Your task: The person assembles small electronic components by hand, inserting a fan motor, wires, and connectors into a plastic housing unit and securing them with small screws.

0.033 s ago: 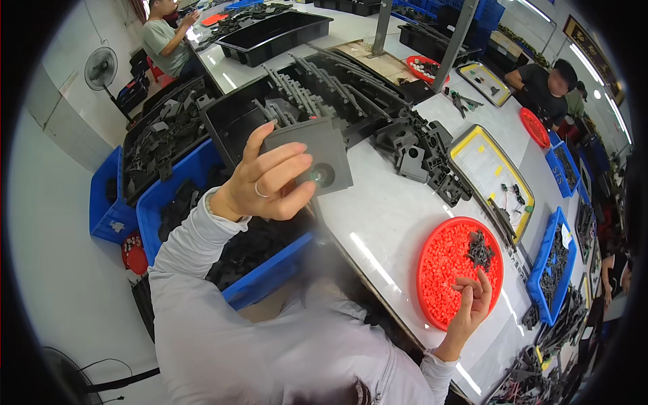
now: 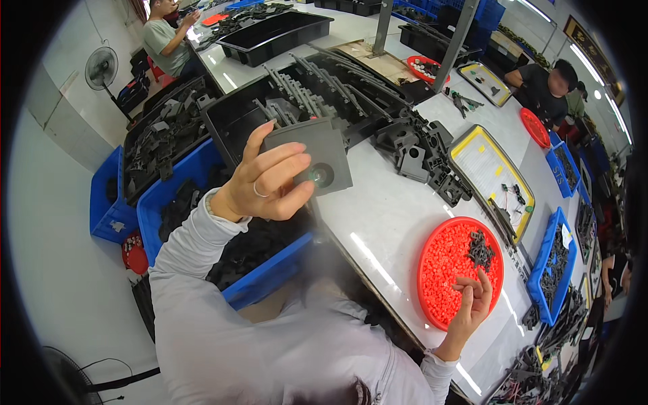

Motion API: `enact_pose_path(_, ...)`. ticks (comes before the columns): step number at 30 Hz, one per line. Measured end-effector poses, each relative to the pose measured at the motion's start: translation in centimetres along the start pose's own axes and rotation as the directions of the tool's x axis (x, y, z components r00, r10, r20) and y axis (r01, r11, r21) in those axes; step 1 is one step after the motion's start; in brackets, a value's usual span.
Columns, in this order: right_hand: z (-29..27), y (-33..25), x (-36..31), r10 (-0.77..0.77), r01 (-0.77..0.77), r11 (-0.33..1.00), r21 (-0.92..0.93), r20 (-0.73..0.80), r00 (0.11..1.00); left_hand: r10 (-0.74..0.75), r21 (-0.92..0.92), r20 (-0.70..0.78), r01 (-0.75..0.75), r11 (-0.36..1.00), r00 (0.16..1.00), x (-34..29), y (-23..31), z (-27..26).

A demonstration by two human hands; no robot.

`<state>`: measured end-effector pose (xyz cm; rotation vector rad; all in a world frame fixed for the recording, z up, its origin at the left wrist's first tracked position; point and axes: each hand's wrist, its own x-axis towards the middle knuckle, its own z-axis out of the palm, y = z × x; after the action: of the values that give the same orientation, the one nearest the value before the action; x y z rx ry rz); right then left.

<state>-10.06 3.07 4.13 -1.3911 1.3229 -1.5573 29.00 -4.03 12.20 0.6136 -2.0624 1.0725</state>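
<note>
My left hand (image 2: 273, 179) is closed on a flat, dark grey plastic part (image 2: 331, 152). The part is held up in front of the black crate, its broad face with a round recess showing. Fingers lie across that face near the recess. Over the near right edge of a round red tray (image 2: 426, 297) hovers my right hand (image 2: 472, 304), its fingers loosely bent and apart, with nothing visible between them. Many small red plastic pieces (image 2: 442, 270) fill the tray, and a small heap of black parts (image 2: 480, 251) lies among them.
A black crate (image 2: 223, 125) of long grey parts stands ahead, with black brackets (image 2: 418, 152) piled beside it. Blue bins (image 2: 270, 273) of dark parts sit at my left. A yellow-edged tray (image 2: 489, 172) and a blue basket (image 2: 550, 270) lie on the right. Co-workers sit farther off.
</note>
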Motion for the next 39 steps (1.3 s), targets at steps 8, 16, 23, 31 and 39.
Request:
enact_pose_path(8,0.5,0.0,-0.1,-0.010,0.009,0.999,0.033,0.028,1.000,-0.030,-0.059,-0.038,0.028,0.998,0.999,-0.7,0.5,-0.7)
enact_pose_path(16,0.2,0.2,-0.3,0.000,-0.001,1.000,0.028,0.029,1.000,-0.067,-0.133,-0.056,0.059,0.989,0.996,-1.0,0.9,-0.2)
enact_pose_path(23,0.1,0.7,-0.1,0.015,-0.015,1.000,0.015,0.032,0.999,-0.115,-0.238,-0.046,0.101,0.966,0.992,-1.6,0.2,-0.3)
enact_pose_path(31,-0.3,1.2,0.5,0.031,-0.031,1.000,-0.003,0.020,0.999,-0.969,-0.416,-0.047,0.877,0.241,0.244,-6.7,-7.4,-0.9)
enact_pose_path(39,-0.5,1.6,0.9,0.017,-0.017,0.999,-0.038,0.001,1.000,-0.970,-0.310,0.235,0.941,-0.138,-0.065,-15.0,-14.0,3.0)
